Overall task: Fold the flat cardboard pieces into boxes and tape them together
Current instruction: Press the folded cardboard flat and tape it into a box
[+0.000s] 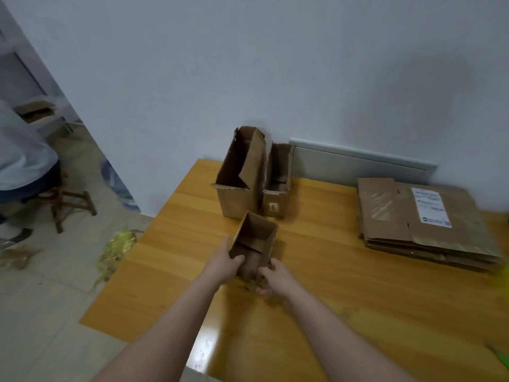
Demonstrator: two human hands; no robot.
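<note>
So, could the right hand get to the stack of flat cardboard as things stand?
Probably yes: only bare table lies between the right hand and the stack of flat cardboard, though it now grips the small box.

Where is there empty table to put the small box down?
Bare wood lies between the small box and the flat cardboard stack, and along the table's near edge. The back is crowded: tall box beside narrower box.
</note>
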